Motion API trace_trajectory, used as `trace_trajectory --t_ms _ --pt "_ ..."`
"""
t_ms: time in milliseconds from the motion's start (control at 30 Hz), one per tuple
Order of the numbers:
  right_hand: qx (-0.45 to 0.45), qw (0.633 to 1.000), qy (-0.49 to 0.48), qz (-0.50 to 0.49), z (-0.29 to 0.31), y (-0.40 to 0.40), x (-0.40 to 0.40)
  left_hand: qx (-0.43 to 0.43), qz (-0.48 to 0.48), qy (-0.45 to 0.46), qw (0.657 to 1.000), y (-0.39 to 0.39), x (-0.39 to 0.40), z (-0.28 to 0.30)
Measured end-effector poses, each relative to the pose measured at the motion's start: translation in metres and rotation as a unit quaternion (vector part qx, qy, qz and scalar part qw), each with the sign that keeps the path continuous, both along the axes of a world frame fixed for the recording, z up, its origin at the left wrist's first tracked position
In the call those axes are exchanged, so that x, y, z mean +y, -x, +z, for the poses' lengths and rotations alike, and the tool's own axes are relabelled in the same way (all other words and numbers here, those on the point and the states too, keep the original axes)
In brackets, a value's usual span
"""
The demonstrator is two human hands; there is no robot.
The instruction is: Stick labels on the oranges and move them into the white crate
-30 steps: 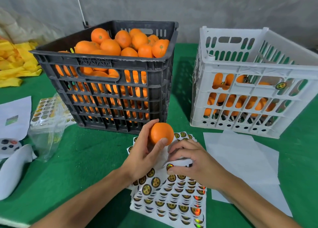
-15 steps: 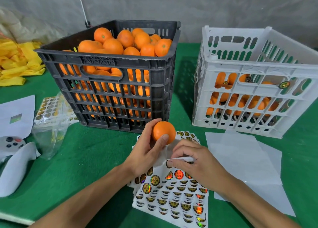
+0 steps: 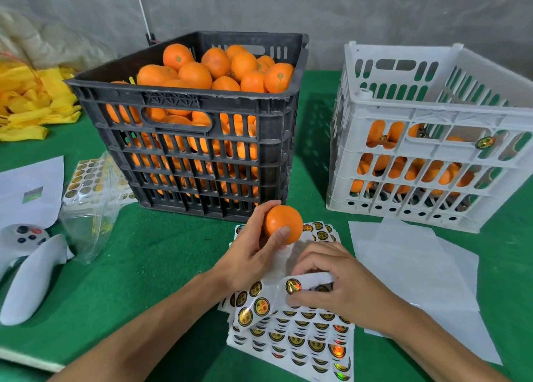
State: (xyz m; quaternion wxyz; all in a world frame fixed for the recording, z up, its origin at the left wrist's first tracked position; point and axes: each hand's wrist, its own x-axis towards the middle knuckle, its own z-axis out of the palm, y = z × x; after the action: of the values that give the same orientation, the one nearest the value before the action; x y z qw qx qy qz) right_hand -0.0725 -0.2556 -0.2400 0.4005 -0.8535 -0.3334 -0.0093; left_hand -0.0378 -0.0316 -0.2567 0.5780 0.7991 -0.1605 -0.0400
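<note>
The left hand (image 3: 248, 255) is gripping an orange (image 3: 283, 224), thumb on its front, holding it up just over the far end of the label sheets (image 3: 291, 335) lying on the green worktop (image 3: 150, 266). The right hand (image 3: 331, 283) is sitting on those sheets with fingers curled, pinching a curled-up bit of the top sheet next to a gold label (image 3: 293, 286); can't tell if a label is actually coming off. The black crate (image 3: 190, 156) behind the hands is piled full of oranges. The white crate (image 3: 427, 162) is standing to its right, a gap between them, with a shallower layer of oranges showing through the slots and one label stuck on its front wall. Blank backing papers (image 3: 403, 266) are lying in front of the white crate. Off to the left: a clear bag (image 3: 89, 208) with more labels, a white controller (image 3: 26, 266) and yellow netting (image 3: 31, 102).
</note>
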Motion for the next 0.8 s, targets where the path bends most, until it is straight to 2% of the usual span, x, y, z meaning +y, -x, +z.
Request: trace_trajectory --t_ms 200,400,567,800 --pt "-0.014 0.999 -0.041 -0.015 -0.003 0.000 0.005 0.000 -0.003 -0.007 1.000 -0.001 0.000 -0.001" --pt "-0.183 0.983 0.010 -0.010 0.003 0.001 0.007 -0.004 -0.019 -0.024 1.000 -0.002 0.003 0.000" --pt "-0.303 0.948 0.096 0.003 0.010 0.002 0.009 -0.007 -0.018 -0.026 0.999 -0.003 0.003 -0.001" --pt "-0.232 0.967 0.098 0.029 0.004 0.004 0.006 -0.010 -0.013 -0.031 0.999 -0.004 0.003 -0.004"
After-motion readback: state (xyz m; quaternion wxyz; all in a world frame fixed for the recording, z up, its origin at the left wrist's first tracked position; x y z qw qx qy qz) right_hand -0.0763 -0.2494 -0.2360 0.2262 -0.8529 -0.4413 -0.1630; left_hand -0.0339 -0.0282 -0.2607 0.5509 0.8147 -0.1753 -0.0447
